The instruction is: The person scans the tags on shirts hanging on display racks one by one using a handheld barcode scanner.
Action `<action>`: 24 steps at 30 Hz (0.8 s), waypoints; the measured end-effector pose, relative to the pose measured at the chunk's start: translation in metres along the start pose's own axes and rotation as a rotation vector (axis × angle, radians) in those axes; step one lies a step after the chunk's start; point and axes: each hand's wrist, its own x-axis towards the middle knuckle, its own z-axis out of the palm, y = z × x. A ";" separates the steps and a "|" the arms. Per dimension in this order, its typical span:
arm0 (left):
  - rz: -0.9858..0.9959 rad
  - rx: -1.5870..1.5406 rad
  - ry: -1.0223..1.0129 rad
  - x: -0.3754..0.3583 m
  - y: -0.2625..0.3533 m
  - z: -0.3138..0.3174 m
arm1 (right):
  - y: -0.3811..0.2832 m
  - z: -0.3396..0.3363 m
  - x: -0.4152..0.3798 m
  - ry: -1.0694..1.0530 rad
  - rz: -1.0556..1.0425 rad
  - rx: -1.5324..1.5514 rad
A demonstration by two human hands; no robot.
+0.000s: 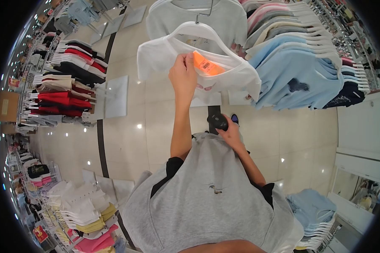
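Pinched in the fingers of my left hand is an orange price tag printed with a barcode. The tag lies over the neckline of a white T-shirt, which hangs on a white hanger with a metal hook. Lower and to the right, my right hand is wrapped round a black handheld barcode scanner. The scanner is held apart from the tag, in front of my body. Behind the white T-shirt hangs a pale grey top.
Light blue T-shirts hang closely packed at the right. Racks of red and black clothes stand at the left. White and yellow garments hang at the lower left, folded-looking blue ones at the lower right. The tiled floor lies between.
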 end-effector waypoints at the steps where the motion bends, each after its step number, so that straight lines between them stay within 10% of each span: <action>1: 0.087 0.013 0.015 0.001 -0.010 0.002 | -0.027 -0.008 0.002 0.088 -0.053 0.035; 15: 0.229 0.198 -0.144 -0.013 -0.006 -0.007 | -0.142 -0.040 0.073 0.405 -0.486 -0.191; 18: 0.530 0.144 0.130 -0.009 -0.012 -0.002 | -0.126 -0.031 0.058 0.409 -0.469 -0.166; 21: 0.419 -0.077 0.056 0.003 0.001 -0.003 | -0.110 -0.023 0.043 0.333 -0.407 -0.106; 23: -0.050 -1.109 -0.404 0.020 0.024 0.004 | -0.093 -0.018 0.035 0.238 -0.342 -0.053; 24: -0.050 -1.111 -0.410 0.031 0.033 0.013 | -0.086 -0.016 0.031 0.243 -0.341 -0.056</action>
